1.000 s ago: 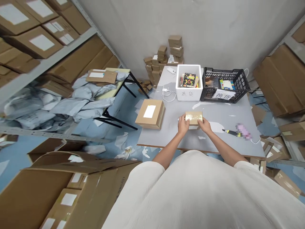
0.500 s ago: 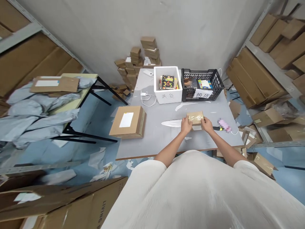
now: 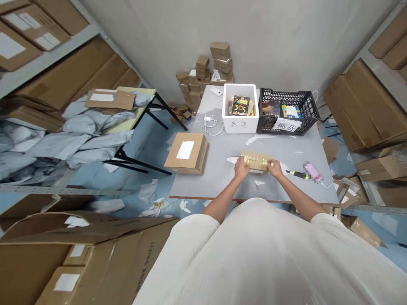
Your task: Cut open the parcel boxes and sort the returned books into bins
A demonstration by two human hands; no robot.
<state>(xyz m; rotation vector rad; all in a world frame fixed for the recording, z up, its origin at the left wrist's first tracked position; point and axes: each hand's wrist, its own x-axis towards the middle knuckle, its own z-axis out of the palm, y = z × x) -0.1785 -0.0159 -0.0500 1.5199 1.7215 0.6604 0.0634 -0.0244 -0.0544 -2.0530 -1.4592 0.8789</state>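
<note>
A small cardboard box (image 3: 261, 159) with shiny tape on it is held between my two hands over the near side of the table. A dark line runs along its taped face. My left hand (image 3: 242, 169) has its fingers closed on the left end. My right hand (image 3: 275, 169) pinches the right end. Right of that hand lies a black-and-yellow cutter (image 3: 298, 174), beside a pink blurred-out item (image 3: 313, 171) with a white cord. Pale torn patches show on the tabletop around the box.
On the grey table (image 3: 216, 182) stand a larger labelled carton (image 3: 178, 154), a white foam box (image 3: 240, 125) with books and a black crate (image 3: 288, 112). Grey parcels (image 3: 63, 144) cover a side table at left. Stacked boxes (image 3: 221, 63) rise by the wall; cartons and paper scraps lie around.
The view has turned left, so the surroundings sit further right. Both hands have shifted the small box left, away from the cutter. The box's taped face now shows a dark line.
</note>
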